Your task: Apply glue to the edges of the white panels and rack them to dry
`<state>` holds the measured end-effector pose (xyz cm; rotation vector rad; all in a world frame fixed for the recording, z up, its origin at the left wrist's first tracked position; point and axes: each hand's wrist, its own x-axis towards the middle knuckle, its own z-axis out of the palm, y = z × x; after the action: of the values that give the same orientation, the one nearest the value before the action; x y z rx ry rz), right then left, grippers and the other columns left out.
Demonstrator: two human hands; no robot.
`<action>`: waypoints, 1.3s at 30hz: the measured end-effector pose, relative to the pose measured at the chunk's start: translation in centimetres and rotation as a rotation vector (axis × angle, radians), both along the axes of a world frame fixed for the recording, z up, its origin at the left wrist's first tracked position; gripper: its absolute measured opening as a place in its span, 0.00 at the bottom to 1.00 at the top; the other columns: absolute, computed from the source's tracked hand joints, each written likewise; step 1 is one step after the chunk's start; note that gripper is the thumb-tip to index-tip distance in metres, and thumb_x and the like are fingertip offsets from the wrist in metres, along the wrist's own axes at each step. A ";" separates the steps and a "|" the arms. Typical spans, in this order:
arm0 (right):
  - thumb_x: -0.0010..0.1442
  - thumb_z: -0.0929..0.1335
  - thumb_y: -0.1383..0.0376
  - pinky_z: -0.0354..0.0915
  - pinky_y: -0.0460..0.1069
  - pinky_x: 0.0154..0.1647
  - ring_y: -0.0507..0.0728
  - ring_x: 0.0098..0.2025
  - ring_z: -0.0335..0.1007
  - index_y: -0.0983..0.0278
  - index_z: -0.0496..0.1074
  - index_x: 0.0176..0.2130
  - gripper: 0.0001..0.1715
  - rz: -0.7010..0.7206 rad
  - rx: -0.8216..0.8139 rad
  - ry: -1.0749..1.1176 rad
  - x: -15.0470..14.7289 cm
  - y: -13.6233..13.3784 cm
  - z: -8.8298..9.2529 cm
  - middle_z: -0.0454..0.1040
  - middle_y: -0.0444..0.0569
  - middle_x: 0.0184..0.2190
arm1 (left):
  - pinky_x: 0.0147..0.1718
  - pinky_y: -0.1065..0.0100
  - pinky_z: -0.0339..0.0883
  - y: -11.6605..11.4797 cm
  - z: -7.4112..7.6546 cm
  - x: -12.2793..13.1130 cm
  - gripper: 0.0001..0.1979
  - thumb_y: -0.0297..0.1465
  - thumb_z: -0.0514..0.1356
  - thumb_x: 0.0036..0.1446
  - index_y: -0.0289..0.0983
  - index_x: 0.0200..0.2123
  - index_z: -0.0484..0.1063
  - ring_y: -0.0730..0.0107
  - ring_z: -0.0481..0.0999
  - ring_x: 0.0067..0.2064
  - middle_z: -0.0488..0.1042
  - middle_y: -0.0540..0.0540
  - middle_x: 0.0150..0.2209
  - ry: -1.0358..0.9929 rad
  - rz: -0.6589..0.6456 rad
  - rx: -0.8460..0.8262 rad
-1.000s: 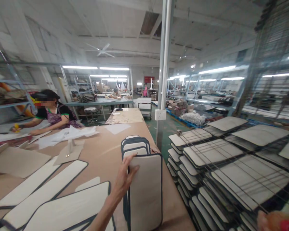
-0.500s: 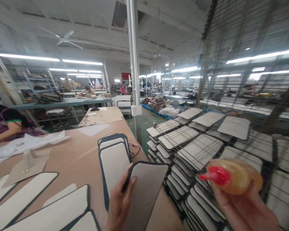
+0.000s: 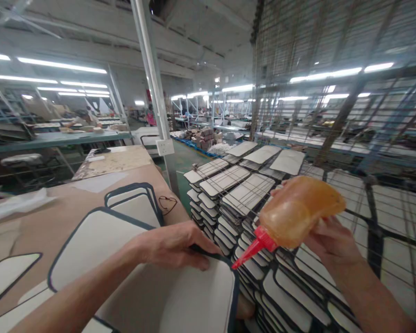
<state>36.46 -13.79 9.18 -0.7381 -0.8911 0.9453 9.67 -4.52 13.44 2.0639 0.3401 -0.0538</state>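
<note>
- Gripping the dark-edged panel (image 3: 194, 296) by its upper edge: left hand (image 3: 180, 247), thumb on the pale face, fingers curled behind and mostly hidden.
- Panel held tilted, at the near right side of the desk (image 3: 69, 206).
- Right hand (image 3: 329, 240) closed around an amber squeeze bottle (image 3: 291, 212), above and right of the panel.
- Bottle tipped; red nozzle (image 3: 251, 249) slants down to the panel's upper right corner. Tip at the dark border; touching or just short, cannot tell.
- Left of the panel: a second panel (image 3: 90, 240), partly behind the left forearm.
- Beyond the panel: overlapping dark-edged pieces (image 3: 135, 208), then glasses (image 3: 168, 203) just beside them.
- Right of the panel: tiers of pale pieces (image 3: 288, 162) on wire racks.
- Far beyond the panel: metal post bearing a white socket box (image 3: 165, 147).
</note>
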 end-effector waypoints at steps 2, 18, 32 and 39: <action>0.32 0.79 0.62 0.64 0.60 0.51 0.66 0.47 0.71 0.55 0.71 0.46 0.39 0.029 -0.035 -0.024 0.2 0.0 0.1 0.75 0.50 0.45 | 0.42 0.75 0.65 0.0 0.2 0.5 0.19 0.21 0.60 0.52 0.33 0.49 0.75 0.61 0.76 0.45 0.78 0.42 0.45 0.014 -0.125 0.087; 0.40 0.78 0.58 0.69 0.58 0.46 0.65 0.46 0.71 0.54 0.69 0.51 0.38 0.055 0.018 -0.071 1.0 -0.2 -0.8 0.74 0.50 0.47 | 0.41 0.75 0.66 0.9 0.6 0.9 0.17 0.29 0.58 0.57 0.28 0.49 0.74 0.60 0.76 0.43 0.78 0.42 0.45 0.017 -0.124 0.001; 0.43 0.76 0.59 0.59 0.60 0.57 0.65 0.56 0.63 0.54 0.71 0.49 0.32 -0.100 0.002 -0.018 -0.2 -0.5 -2.2 0.75 0.50 0.47 | 0.35 0.70 0.68 3.7 -3.1 -0.4 0.20 0.41 0.61 0.53 0.32 0.42 0.78 0.63 0.74 0.35 0.78 0.45 0.34 -0.088 0.164 -0.335; 0.48 0.73 0.61 0.64 0.61 0.52 0.67 0.51 0.69 0.56 0.71 0.49 0.26 0.037 0.072 -0.128 1.4 -0.1 -3.9 0.75 0.54 0.46 | 0.32 0.72 0.69 4.6 -4.0 -0.5 0.16 0.39 0.64 0.51 0.33 0.39 0.79 0.66 0.76 0.32 0.79 0.46 0.33 -0.090 0.214 -0.445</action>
<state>37.89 -13.93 5.25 -0.7283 -1.0495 0.9015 9.15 0.12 9.47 1.5767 0.4470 0.0863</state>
